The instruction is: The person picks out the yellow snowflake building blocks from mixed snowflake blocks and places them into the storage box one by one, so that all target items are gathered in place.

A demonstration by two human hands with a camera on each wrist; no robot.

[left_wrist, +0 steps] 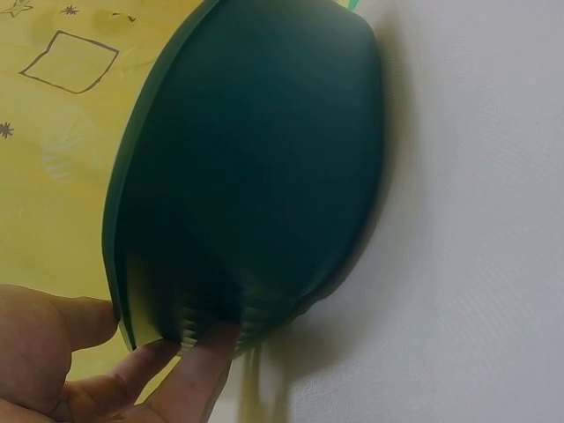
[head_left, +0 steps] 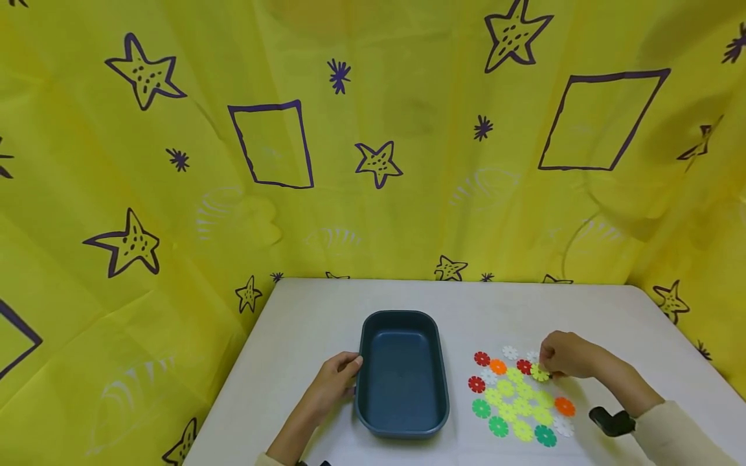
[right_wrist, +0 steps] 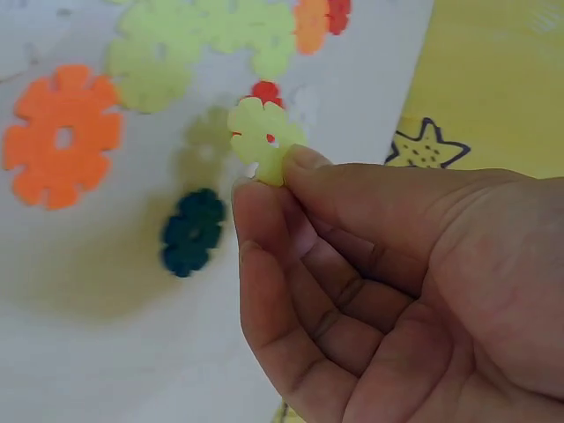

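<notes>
My left hand (head_left: 335,383) grips the left rim of a dark blue-green rectangular plastic tub (head_left: 402,382), thumb at the rim and fingers against the outer wall. The left wrist view shows the tub's side wall (left_wrist: 256,167) above the fingertips. Over at the right, my right hand (head_left: 570,355) pinches a yellow snowflake disc (right_wrist: 256,123) between thumb and fingertips, above the spread of discs. A dark teal disc (right_wrist: 194,231) lies on the table below that hand. Many notched discs lie flat there: yellow ones (head_left: 522,406), an orange one (head_left: 565,406) and a red one (head_left: 476,384).
Green discs (head_left: 498,426) lie along the near side of the spread, and white discs (head_left: 509,353) at its far edge. A white-covered table (head_left: 309,310) carries everything. Yellow patterned cloth (head_left: 408,213) hangs behind and at both sides.
</notes>
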